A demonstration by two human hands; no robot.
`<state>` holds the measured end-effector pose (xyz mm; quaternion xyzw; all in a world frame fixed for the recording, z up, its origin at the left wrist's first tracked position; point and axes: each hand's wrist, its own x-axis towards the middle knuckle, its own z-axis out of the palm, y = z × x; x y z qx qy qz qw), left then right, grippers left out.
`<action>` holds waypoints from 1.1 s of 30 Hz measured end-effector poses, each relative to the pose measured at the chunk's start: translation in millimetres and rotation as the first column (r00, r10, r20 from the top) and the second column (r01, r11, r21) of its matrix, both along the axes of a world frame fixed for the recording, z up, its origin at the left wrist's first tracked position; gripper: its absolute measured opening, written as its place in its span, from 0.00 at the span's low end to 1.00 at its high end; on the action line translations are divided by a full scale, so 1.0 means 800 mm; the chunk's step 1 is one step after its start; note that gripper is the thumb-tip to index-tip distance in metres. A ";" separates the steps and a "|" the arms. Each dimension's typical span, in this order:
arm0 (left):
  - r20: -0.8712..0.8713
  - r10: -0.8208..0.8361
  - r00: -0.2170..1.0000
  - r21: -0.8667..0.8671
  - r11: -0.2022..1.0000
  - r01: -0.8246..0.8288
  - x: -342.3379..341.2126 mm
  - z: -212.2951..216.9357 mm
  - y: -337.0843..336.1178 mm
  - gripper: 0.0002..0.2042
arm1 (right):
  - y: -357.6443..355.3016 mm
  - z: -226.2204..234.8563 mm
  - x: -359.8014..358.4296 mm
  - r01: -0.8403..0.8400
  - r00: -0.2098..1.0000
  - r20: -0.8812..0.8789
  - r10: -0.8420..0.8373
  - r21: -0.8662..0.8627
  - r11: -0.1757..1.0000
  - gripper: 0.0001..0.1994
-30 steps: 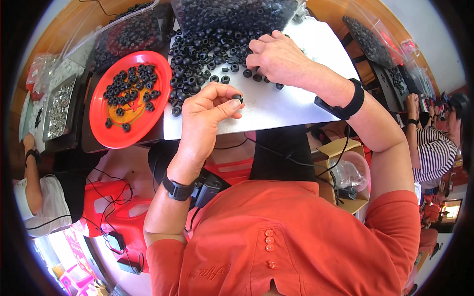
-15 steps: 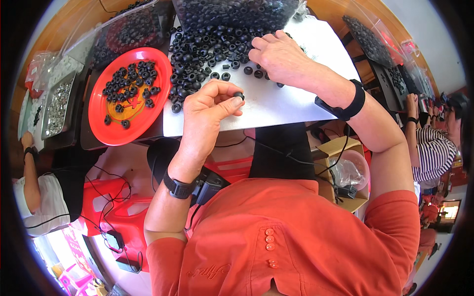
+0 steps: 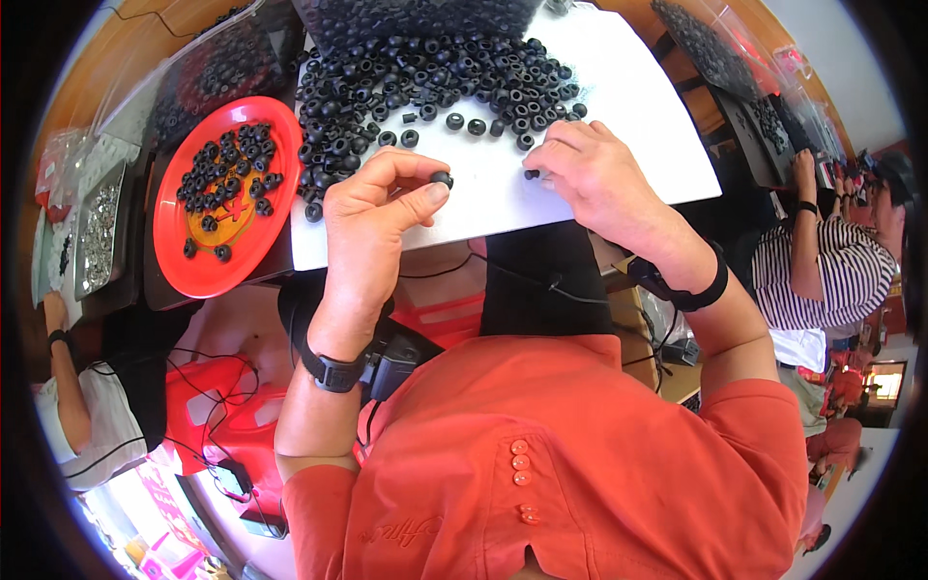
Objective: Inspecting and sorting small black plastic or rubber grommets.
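Between the thumb and fingertips of my left hand (image 3: 379, 205) is a black round cap (image 3: 442, 179). Across a short gap, my right hand (image 3: 601, 176) pinches a smaller black piece (image 3: 532, 175), its exact kind too small to tell. Both hands hover over the near part of a white board (image 3: 638, 106). Beyond them spreads a heap of black hollow caps (image 3: 416, 72), with a few loose ones along its near edge. On the left, a red oval plate (image 3: 174, 256) carries several black caps with pieces fitted in them.
Behind the heap stands a clear bag or bin (image 3: 416, 17) of black parts. A metal tray (image 3: 101, 237) of small shiny parts lies far left, near a co-worker's hand (image 3: 55, 311). Another person in a striped shirt (image 3: 822, 280) is at the right. Cables hang below the board.
My right hand has come back from the heap toward my left hand, now with a small black piece. My left hand keeps its cap. The view has shifted slightly.
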<state>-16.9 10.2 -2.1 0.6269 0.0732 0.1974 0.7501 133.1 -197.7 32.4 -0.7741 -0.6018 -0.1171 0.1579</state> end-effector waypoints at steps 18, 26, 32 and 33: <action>-0.008 -0.007 1.000 -0.070 0.998 0.007 0.001 0.019 -0.006 0.09 | 0.006 -0.008 0.000 0.066 0.996 0.064 -0.065 -0.017 0.998 0.05; -0.035 -0.104 0.994 -0.268 0.959 0.091 0.019 0.013 -0.023 0.11 | 0.004 -0.020 -0.008 0.184 0.976 0.103 -0.191 0.078 0.980 0.06; -0.037 -0.101 0.994 -0.297 0.951 0.086 0.025 0.008 -0.033 0.11 | 0.011 -0.018 -0.012 0.182 0.905 -0.426 0.007 0.400 0.898 0.05; -0.022 -0.093 0.995 -0.312 0.947 0.082 0.025 0.009 -0.033 0.11 | 0.014 -0.018 -0.013 0.236 0.771 -0.624 0.124 0.462 0.855 0.05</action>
